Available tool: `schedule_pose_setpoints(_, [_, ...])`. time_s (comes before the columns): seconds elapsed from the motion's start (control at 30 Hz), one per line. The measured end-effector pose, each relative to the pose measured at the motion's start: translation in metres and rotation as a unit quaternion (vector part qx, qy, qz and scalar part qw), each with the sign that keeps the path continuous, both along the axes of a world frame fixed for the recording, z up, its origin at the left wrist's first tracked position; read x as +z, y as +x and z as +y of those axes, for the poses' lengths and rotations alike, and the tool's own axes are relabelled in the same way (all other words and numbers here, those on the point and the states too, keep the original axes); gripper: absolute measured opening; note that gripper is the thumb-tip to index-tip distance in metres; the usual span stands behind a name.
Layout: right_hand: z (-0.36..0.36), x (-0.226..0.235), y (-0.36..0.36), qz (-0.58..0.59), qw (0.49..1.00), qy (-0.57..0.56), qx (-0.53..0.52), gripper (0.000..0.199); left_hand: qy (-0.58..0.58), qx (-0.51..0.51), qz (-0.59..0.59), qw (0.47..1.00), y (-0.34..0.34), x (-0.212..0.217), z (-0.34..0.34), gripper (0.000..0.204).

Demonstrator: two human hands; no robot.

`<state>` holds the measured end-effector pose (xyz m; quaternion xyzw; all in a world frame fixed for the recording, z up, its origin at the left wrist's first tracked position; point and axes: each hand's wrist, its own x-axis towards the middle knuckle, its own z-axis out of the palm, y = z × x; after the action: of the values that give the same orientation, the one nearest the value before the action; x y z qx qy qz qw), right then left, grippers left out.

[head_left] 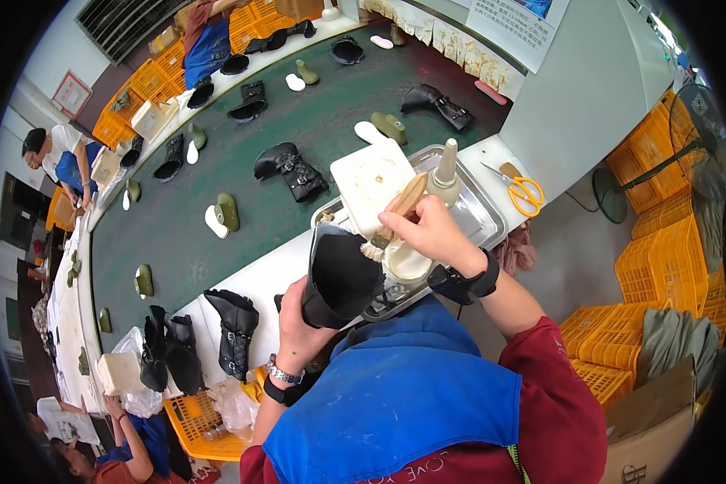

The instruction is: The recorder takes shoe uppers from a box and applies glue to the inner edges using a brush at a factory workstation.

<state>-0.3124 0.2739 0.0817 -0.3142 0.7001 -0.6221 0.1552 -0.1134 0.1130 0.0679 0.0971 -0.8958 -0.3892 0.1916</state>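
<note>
- While a dark green conveyor belt (218, 242) curves away to the person's left, one worker in a blue apron (403, 387) handles one black boot upper (340, 278) over the white bench edge.
- One wooden-handled brush (395, 214), one metal tray (476, 214), one white square block (371, 179) and one beige nozzle bottle (445, 173) sit in front of the worker; one pair of yellow-handled scissors (523, 192) lies just beside the tray.
- Left hand (302, 327): fingers wrapped tight around the lower part of the boot upper, holding it tilted with its opening up, just above the tray's near corner.
- Right hand (427, 232): closed around the brush handle, wrist bent down, bristles touching the boot upper's top rim.
- Three black boots (185, 347) stand on the bench to the left, near a white box (119, 373).
- At least six more black boots and several green and white lasts lie spread along the belt.
- Yellow crates (661, 266) are stacked to the right, beside one standing fan (702, 121).
- Other people work along the far side of the belt; the boot upper hides part of the tray.
</note>
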Motion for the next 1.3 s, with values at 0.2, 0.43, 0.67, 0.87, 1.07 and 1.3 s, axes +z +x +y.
schedule_pose_setpoints(0.2, [-0.013, -0.004, -0.005, 0.031, 0.999, -0.006, -0.018, 0.025, 0.062, -0.048, -0.016, 0.997, 0.001, -0.002, 0.003, 0.067])
schedule_pose_setpoints(0.43, [-0.006, -0.008, 0.005, 0.101, 0.994, -0.027, 0.015, 0.021, -0.040, -0.007, 0.012, 0.999, 0.003, -0.010, -0.006, 0.067])
schedule_pose_setpoints(0.67, [0.007, -0.017, 0.000, -0.078, 0.994, -0.072, -0.042, 0.025, 0.327, 0.110, -0.037, 0.938, 0.008, -0.041, -0.026, 0.067])
schedule_pose_setpoints(0.87, [0.042, -0.068, -0.002, -0.133, 0.986, 0.096, -0.034, 0.024, 0.684, 0.051, -0.014, 0.728, 0.042, -0.075, -0.072, 0.057])
schedule_pose_setpoints(1.07, [0.038, -0.109, 0.020, 0.031, 0.976, 0.193, -0.093, 0.033, 0.597, -0.025, -0.090, 0.797, 0.052, -0.080, -0.097, 0.084])
schedule_pose_setpoints(1.3, [0.041, -0.090, 0.043, 0.078, 0.959, 0.238, -0.135, 0.031, 0.649, -0.059, -0.031, 0.758, 0.025, -0.051, -0.127, 0.070])
